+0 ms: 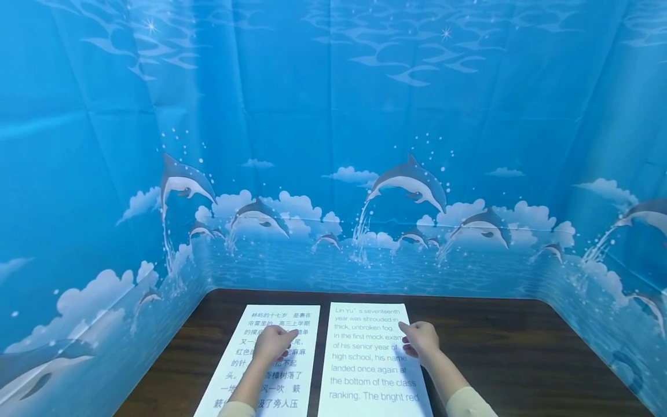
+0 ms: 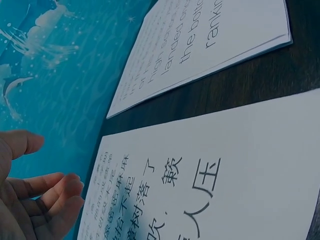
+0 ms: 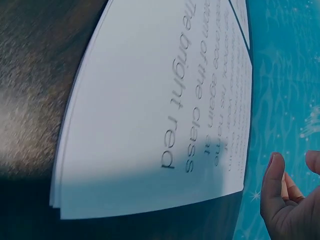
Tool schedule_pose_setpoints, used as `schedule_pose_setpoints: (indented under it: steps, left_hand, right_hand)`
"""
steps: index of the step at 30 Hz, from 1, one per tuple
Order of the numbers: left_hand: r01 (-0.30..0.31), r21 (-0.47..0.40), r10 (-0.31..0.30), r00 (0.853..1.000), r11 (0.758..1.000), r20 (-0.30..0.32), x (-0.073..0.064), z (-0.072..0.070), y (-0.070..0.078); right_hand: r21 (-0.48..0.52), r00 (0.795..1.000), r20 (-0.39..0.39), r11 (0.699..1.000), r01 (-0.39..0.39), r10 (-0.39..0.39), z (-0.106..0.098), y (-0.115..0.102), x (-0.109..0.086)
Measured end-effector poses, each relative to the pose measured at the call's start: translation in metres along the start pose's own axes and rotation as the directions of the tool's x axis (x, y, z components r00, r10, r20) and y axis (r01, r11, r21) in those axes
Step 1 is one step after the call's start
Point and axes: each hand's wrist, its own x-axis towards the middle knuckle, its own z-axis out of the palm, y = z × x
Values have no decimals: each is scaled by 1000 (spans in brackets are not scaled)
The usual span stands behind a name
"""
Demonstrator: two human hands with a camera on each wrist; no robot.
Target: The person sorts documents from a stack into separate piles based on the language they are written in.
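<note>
Two stacks of white paper lie side by side on a dark wooden table. The left stack (image 1: 289,379) carries large Chinese print, the right stack (image 1: 365,362) English print. Over the left stack hovers my left hand (image 1: 273,343), fingers loosely curled and holding nothing; in the left wrist view a gap shows between thumb (image 2: 27,143) and fingers. My right hand (image 1: 421,339) is raised by the right edge of the English stack, also holding nothing. Its thumb and fingers stand apart in the right wrist view, beyond the paper (image 3: 125,110).
The dark wooden table (image 1: 495,353) extends to both sides of the papers. A blue curtain (image 1: 333,145) printed with dolphins, clouds and waves encloses the table at the back and sides. A narrow strip of wood separates the two stacks.
</note>
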Motion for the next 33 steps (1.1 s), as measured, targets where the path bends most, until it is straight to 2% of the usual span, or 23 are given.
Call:
schedule_pose_setpoints:
  steps: [7, 13, 22, 28, 33]
  left_hand:
    - [10, -43, -9, 1000, 999, 20, 2, 11, -1]
    - [13, -47, -12, 999, 999, 35, 1, 21, 1]
    - [38, -84, -32, 997, 996, 68, -1, 40, 2]
    - [55, -140, -41, 994, 989, 98, -3, 45, 5]
    - [52, -144, -35, 992, 988, 118, -5, 49, 6]
  right_hand:
    - [29, 1000, -7, 1000, -9, 9, -8, 12, 4]
    - [40, 1000, -11, 999, -16, 17, -13, 21, 6]
    - [73, 997, -10, 995, -74, 75, -27, 31, 3]
    - [59, 995, -11, 994, -97, 98, -30, 35, 3]
    - [21, 992, -31, 993, -118, 118, -25, 56, 21]
